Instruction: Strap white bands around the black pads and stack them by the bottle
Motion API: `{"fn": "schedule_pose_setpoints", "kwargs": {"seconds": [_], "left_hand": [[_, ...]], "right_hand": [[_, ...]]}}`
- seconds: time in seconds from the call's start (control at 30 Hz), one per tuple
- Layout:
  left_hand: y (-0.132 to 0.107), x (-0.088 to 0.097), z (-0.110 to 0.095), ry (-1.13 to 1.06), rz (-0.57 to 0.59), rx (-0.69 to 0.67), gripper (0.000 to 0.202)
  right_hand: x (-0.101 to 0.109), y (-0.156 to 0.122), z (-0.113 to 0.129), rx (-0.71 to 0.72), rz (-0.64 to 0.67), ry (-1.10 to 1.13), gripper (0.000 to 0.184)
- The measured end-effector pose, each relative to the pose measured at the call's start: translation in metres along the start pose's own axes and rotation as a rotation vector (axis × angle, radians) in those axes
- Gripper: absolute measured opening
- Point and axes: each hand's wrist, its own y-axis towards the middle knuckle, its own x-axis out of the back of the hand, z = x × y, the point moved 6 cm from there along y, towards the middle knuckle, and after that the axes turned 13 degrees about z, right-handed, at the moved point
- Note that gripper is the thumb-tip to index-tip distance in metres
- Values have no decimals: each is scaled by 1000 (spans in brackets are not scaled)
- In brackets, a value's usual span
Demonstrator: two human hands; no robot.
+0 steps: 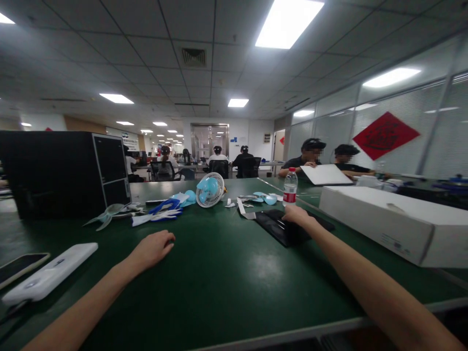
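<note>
My left hand (155, 247) rests on the green table with its fingers curled in, and nothing shows in it. My right hand (296, 214) reaches forward and grips the edge of a flat, glossy black pouch (268, 226); its fingertips are partly hidden. Just behind that hand stands an upright plastic bottle (290, 187) with a red cap and red label. A white strip (245, 209) lies against the pouch's left side. Farther back in the middle, a small fan (210, 190) with blue blades and a white grille leans tilted on the table.
Blue-and-white gloves (159, 213) and loose blue parts lie left of the fan. A large black case (54, 173) stands at left, with a white power strip (51, 273) and a phone (22, 268) nearer. A long white box (395, 222) sits at right; people work beyond.
</note>
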Motion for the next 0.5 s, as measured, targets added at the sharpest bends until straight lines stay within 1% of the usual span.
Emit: {"fn": "schedule_pose_setpoints", "kwargs": {"seconds": [0.1,0.2,0.27,0.4,0.47,0.5], "left_hand": [[-2,0,-2,-5,6,8,37],[-3,2,-3,-10,8,0,36],[-3,2,-3,-16,9,-1,35],[-1,1,0,-22,13,-5,35],[1,0,1,-17,18,-8,35],[2,-1,2,-14,21,-8,34]], "right_hand": [[-6,2,-7,-10,8,32,27],[-1,2,-9,-26,-20,55,29],[9,-1,-13,-47,-70,58,31],[42,-17,-24,-101,-278,30,31],[54,-27,-22,-96,-354,14,30],[59,-32,-17,-73,-375,7,29]]}}
